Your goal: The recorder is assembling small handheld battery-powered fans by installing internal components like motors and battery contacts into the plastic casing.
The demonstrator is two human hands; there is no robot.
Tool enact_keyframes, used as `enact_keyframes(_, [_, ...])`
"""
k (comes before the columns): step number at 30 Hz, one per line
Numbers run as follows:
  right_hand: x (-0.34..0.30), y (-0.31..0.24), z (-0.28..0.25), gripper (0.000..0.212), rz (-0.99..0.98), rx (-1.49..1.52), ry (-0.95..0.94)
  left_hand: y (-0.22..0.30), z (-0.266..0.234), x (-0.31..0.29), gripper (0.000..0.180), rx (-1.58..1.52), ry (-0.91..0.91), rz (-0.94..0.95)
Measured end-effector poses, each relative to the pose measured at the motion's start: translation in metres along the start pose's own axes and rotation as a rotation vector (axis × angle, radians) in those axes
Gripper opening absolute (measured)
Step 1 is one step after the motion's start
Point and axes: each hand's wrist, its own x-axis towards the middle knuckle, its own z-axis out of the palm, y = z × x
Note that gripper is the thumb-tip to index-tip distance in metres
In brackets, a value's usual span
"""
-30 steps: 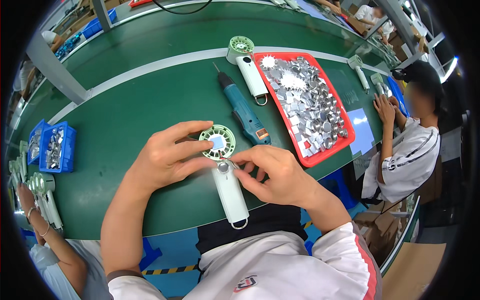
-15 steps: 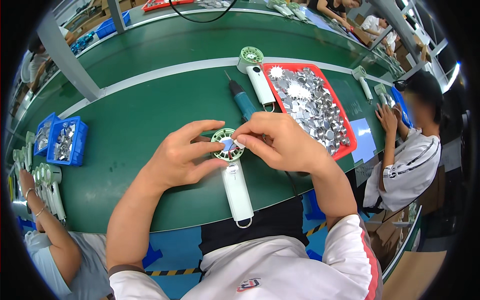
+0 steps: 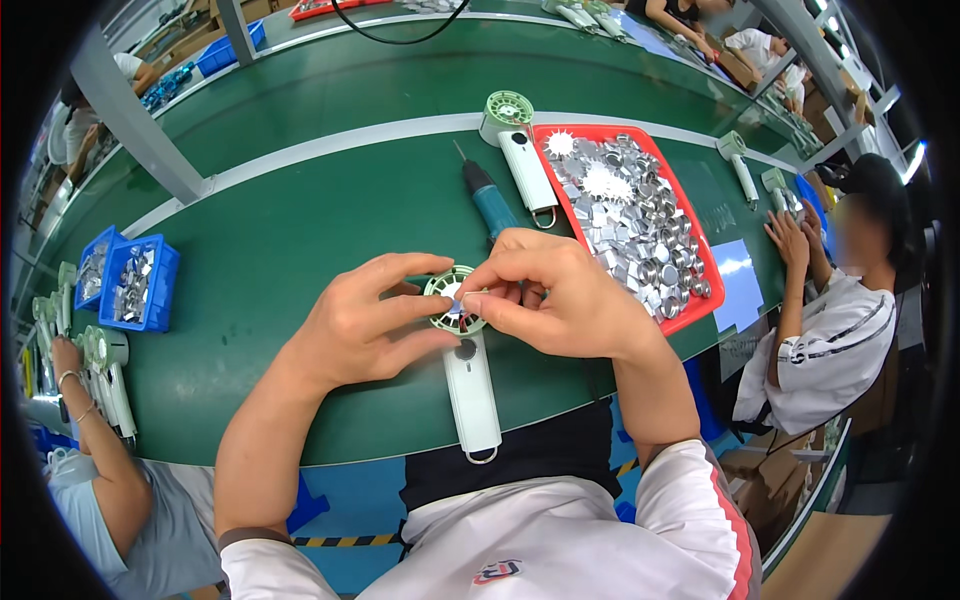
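Observation:
A handheld fan with a white handle (image 3: 472,400) and a round green head (image 3: 446,317) lies on the table in front of me, its handle toward my body. My left hand (image 3: 362,320) curves around the head's left side, fingers at the top and thumb low, gripping it. Over the head's opening, the thumb and forefinger of my right hand (image 3: 560,298) are pinched together. What lies between these fingertips is too small and covered to make out. Some red wire and a pale part show inside the head.
Beyond my right hand lies a teal electric screwdriver (image 3: 492,208), beside another fan (image 3: 527,168). A red tray (image 3: 701,240) holds many silvery metal pieces. Blue bins (image 3: 152,318) stand at left. Co-workers sit on both sides, the right one's hands (image 3: 789,238) on the table.
My right fingertips have shifted slightly left, deeper over the fan head. A small white piece seen at them before is now mostly hidden. My left hand keeps its hold.

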Motion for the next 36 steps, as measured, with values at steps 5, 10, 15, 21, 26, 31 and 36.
enact_keyframes(5, [-0.002, 0.004, 0.006, 0.013, -0.071, -0.003, 0.078, -0.002, 0.003, -0.002, 0.039, -0.005, 0.005, -0.020])
enact_keyframes(10, [-0.003, 0.007, 0.008, 0.015, -0.054, 0.012, 0.068, -0.002, 0.004, 0.000, 0.041, 0.010, 0.007, -0.032])
enact_keyframes(15, [0.004, 0.010, 0.011, 0.020, -0.041, 0.041, 0.089, 0.000, -0.003, 0.007, 0.047, -0.045, -0.007, -0.069])
enact_keyframes(21, [0.007, 0.004, 0.018, 0.024, -0.109, 0.062, 0.027, 0.012, -0.009, 0.000, 0.036, 0.007, -0.005, -0.107])
enact_keyframes(26, [-0.012, 0.024, 0.012, 0.027, -0.190, -0.046, 0.065, 0.005, 0.017, 0.002, 0.032, -0.101, -0.006, -0.065])
enact_keyframes(31, [-0.014, 0.019, 0.013, 0.024, -0.164, -0.024, 0.076, 0.014, 0.012, 0.006, 0.039, -0.106, -0.048, -0.068])
enact_keyframes(36, [0.007, 0.014, 0.020, 0.022, -0.125, 0.009, 0.039, 0.015, -0.009, 0.002, 0.046, -0.031, -0.073, -0.133])
